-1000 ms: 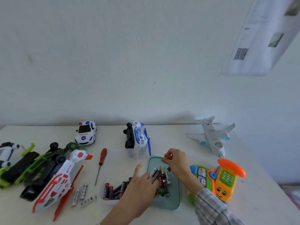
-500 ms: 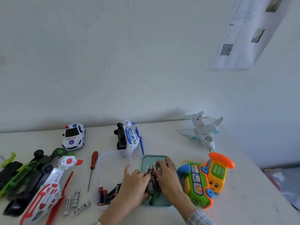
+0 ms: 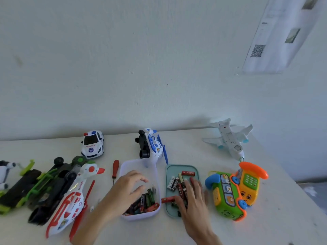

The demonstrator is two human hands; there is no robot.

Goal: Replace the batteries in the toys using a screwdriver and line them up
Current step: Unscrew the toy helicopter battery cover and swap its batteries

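Observation:
A clear plastic tub (image 3: 156, 174) holds several dark and red batteries (image 3: 145, 203). My left hand (image 3: 126, 190) hovers over them with loosely curled fingers and holds nothing. To the right, a teal tray (image 3: 197, 171) carries more batteries (image 3: 175, 183). My right hand (image 3: 192, 198) lies flat on those with straight fingers, its thumb touching a red battery (image 3: 167, 199) that sticks out over the tray's left rim. A red-handled screwdriver (image 3: 115, 169) lies on the table left of the tub.
Toys ring the work spot: a police car (image 3: 92, 144), a blue-white helicopter (image 3: 152, 147) on its side, a white plane (image 3: 229, 138), a green bus (image 3: 227, 197) and orange phone (image 3: 251, 181), a red-white helicopter (image 3: 70, 200), an upturned green-black car (image 3: 44, 186).
My left hand has moved left, off the teal tray, and now sits over the clear tub. My right hand has come down from a raised pinch onto the tray's batteries.

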